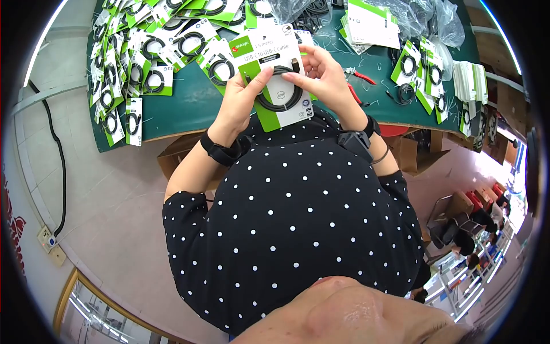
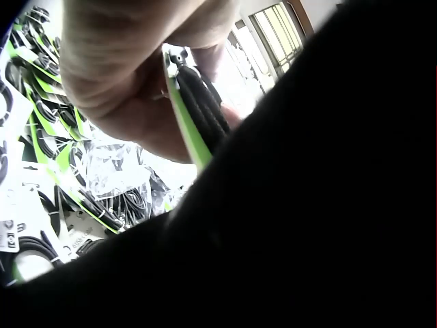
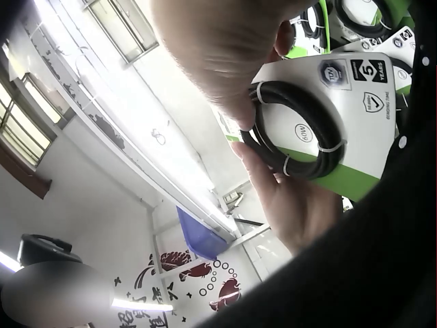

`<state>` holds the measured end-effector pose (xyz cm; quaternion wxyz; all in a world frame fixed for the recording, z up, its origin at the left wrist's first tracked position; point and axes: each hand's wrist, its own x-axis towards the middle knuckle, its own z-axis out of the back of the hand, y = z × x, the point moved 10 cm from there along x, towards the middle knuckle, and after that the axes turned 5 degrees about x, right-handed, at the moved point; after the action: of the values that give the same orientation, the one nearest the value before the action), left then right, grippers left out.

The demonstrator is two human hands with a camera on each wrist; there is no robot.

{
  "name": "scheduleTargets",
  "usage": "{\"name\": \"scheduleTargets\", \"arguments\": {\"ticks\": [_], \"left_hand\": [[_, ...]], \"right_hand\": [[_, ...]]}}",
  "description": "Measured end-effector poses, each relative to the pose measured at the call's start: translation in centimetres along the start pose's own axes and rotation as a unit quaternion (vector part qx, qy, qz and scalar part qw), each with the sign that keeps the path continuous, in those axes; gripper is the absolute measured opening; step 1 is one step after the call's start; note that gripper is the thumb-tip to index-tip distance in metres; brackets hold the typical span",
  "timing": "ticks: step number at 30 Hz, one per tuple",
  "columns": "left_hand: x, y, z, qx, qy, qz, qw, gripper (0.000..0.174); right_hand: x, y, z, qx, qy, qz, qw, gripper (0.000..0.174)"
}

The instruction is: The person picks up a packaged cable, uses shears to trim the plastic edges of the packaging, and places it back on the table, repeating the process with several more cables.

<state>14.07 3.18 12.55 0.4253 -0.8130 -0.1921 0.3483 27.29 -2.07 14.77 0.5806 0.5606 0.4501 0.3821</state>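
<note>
A white and green cable card (image 1: 291,117) is held up above the table's front edge, tilted, with a coiled black cable (image 1: 279,107) tied on its face. The left hand (image 1: 243,97) grips its left side, thumb on the front beside the coil. On the other side the right hand (image 1: 323,80) pinches the card, its thumb tip at the top of the coil. In the right wrist view the coil (image 3: 331,126) shows white ties, with both thumbs near its end. The left wrist view catches the card (image 2: 188,130) edge-on; the fingers behind it are partly hidden.
Many carded cables (image 1: 154,80) cover the green table (image 1: 197,114) at the left. Red-handled pliers (image 1: 364,77) lie right of the hands, near a loose coiled cable (image 1: 405,93). Plastic bags (image 1: 450,26), more carded cables and a stack of cards (image 1: 471,83) are at the right.
</note>
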Motion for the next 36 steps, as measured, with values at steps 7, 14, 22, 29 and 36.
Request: {"name": "scheduleTargets", "arguments": {"ticks": [7, 14, 22, 29, 36], "left_hand": [[0.2, 0.0, 0.2, -0.021, 0.008, -0.019, 1.0, 0.027], [0.3, 0.4, -0.1, -0.006, 0.026, 0.013, 1.0, 0.027], [0.2, 0.6, 0.3, -0.046, 0.029, 0.048, 0.997, 0.028], [0.2, 0.7, 0.6, 0.0, 0.018, 0.043, 0.999, 0.03], [0.6, 1.2, 1.1, -0.035, 0.02, 0.06, 0.997, 0.03]], "right_hand": [[-0.2, -0.1, -0.6, 0.152, 0.005, -0.014, 0.988, 0.044], [-0.6, -1.3, -1.4, 0.07, 0.09, -0.113, 0.987, 0.038], [-0.6, -1.4, -0.7, 0.125, 0.078, -0.092, 0.985, 0.038], [-0.9, -1.7, -1.0, 0.101, 0.076, -0.084, 0.988, 0.038], [-0.7, -2.8, -0.6, 0.142, 0.094, -0.124, 0.978, 0.031]]}}
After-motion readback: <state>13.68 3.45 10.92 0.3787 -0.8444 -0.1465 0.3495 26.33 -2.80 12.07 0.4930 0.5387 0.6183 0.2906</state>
